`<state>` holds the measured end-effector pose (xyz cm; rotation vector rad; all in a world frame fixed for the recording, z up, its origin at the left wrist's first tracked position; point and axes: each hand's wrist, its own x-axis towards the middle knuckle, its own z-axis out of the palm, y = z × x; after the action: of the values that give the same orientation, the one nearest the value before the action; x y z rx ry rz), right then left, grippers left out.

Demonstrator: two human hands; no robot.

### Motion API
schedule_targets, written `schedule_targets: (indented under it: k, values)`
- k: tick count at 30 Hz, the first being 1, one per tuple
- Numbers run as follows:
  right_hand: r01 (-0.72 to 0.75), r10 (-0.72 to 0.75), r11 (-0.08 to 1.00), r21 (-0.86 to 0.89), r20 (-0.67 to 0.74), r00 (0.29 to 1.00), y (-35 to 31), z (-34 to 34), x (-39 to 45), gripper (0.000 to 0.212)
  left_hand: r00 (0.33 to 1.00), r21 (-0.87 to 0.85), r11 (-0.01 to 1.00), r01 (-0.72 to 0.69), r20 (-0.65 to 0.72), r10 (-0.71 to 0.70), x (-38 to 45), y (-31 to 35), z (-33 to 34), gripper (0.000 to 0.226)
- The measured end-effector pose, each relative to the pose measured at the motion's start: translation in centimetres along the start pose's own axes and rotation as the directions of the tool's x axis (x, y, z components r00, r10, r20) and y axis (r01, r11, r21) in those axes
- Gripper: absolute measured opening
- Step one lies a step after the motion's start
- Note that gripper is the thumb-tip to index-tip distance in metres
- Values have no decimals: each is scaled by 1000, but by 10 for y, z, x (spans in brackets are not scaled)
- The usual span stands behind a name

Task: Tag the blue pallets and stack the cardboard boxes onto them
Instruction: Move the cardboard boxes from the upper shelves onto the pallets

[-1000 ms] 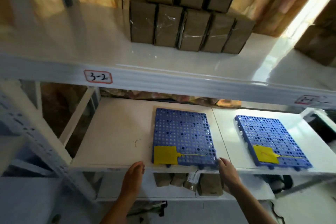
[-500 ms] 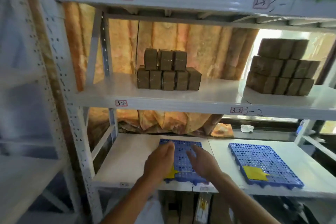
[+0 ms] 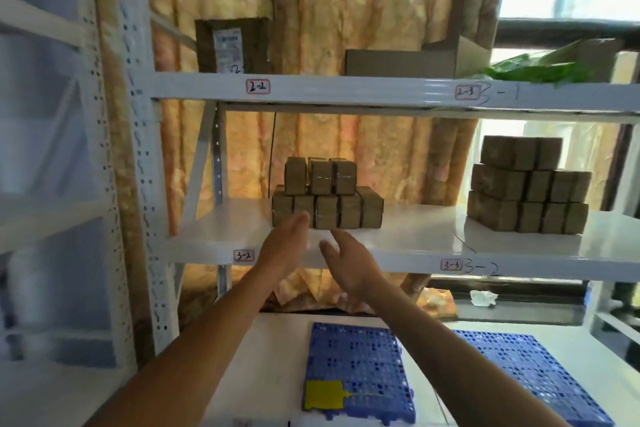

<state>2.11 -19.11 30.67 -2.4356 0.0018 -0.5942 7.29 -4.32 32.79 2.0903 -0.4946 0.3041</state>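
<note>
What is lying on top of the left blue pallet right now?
Only a yellow tag lies on the left blue pallet, at its near left corner; no boxes are on it. The right forearm covers its far right corner, so that part cannot be checked.

A white metal shelving rack [image 3: 145, 156] stands before a draped patterned curtain [image 3: 346, 10]. On its middle shelf [image 3: 408, 236], toward the left, sits a small stack of brown cardboard boxes [image 3: 327, 199], a shorter row on top of a longer one; well to the right on the same shelf is a larger three-tier stack of brown boxes [image 3: 528, 189]. The left hand [image 3: 282, 243] and right hand [image 3: 348, 262] are raised side by side just in front of the small stack. On the shelf below lie two blue perforated plastic pallets, left pallet [image 3: 356, 367] and right pallet [image 3: 526, 378], with a yellow tag [image 3: 323, 394] on the left pallet's near corner. On the top shelf [image 3: 346, 88] rest a taped cardboard parcel [image 3: 232, 45] at left and an open flat carton [image 3: 415, 61] further right.
</note>
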Motion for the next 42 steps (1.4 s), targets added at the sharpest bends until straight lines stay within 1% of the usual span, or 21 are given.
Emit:
schedule_targets:
  k: [1, 2, 4, 5, 7, 9, 12, 13, 15, 17, 19, 21, 23, 25, 26, 29, 32, 34, 36, 40, 42]
  values:
    - [15, -15, 1000, 10, -23, 1000, -2, 2, 13, 53, 1000, -72, 997, 15, -5, -15, 12, -4, -3, 32]
    - [39, -38, 999, 28, -46, 998, -5, 4, 25, 46, 1000, -127, 992, 16, -20, -19, 24, -7, -5, 31]
    - [91, -84, 994, 64, -104, 991, -14, 6, 60, 34, 997, -168, 986, -16, -71, 4, 57, -12, -10, 36]
    - [90, -78, 993, 79, -145, 986, -19, 6, 78, 32, 993, -183, 983, -35, -114, 14, 75, -15, -12, 38]
    - [40, -10, 993, 115, -254, 967, -28, 3, 112, 36, 983, -207, 978, -22, -182, -17, 108, -18, -16, 43]
    - [16, 45, 986, 165, -361, 931, -35, 1, 144, 38, 975, -205, 979, -4, -219, -42, 140, -22, -20, 58]
    - [-9, 111, 974, 225, -446, 888, -39, 3, 182, 26, 972, -228, 974, -11, -232, -44, 188, -26, -22, 68]
    - [-33, 137, 973, 227, -460, 877, -40, 4, 192, 28, 972, -212, 977, 11, -227, -61, 201, -26, -22, 68]
    - [-74, 172, 974, 216, -484, 858, -41, 8, 207, 37, 970, -90, 996, 10, -243, -32, 218, -24, -17, 58]
    - [-73, 180, 971, 227, -497, 849, -41, 10, 215, 41, 959, -20, 999, -42, -283, 34, 223, -24, -12, 38]
    - [-72, 193, 964, 255, -486, 853, -39, 11, 220, 37, 952, -77, 995, -55, -306, 29, 225, -24, -10, 18]
    - [-51, 192, 954, 296, -471, 861, -35, 10, 221, 29, 943, -145, 987, -70, -333, 18, 225, -25, -9, 13]
    - [0, 197, 916, 402, -449, 871, -30, 7, 216, 22, 932, -211, 971, -109, -361, 26, 216, -23, -10, 18]
    - [87, 184, 840, 535, -432, 883, -26, 3, 206, 17, 929, -327, 929, -172, -367, 43, 201, -20, -13, 20]
    - [138, 162, 805, 577, -437, 885, -24, 1, 199, 16, 925, -373, 902, -217, -373, 68, 191, -18, -14, 28]
    - [255, 100, 753, 606, -489, 867, -18, -6, 176, 21, 894, -410, 844, -346, -417, 165, 158, -9, -12, 54]
    - [285, 113, 687, 669, -486, 867, -7, -16, 149, 27, 858, -417, 802, -428, -467, 216, 123, 6, -3, 61]
    - [286, 108, 662, 693, -466, 878, 2, -28, 124, 30, 859, -437, 796, -418, -475, 191, 99, 17, 6, 62]
    - [295, 77, 665, 686, -456, 887, 15, -45, 92, 35, 875, -471, 793, -387, -458, 156, 67, 31, 20, 60]
    - [289, 68, 697, 656, -462, 884, 54, -79, 7, 41, 871, -398, 833, -385, -455, 185, -11, 52, 60, 49]
    - [271, 87, 692, 669, -450, 889, 78, -91, -48, 44, 897, -447, 815, -367, -404, 182, -62, 55, 91, 51]
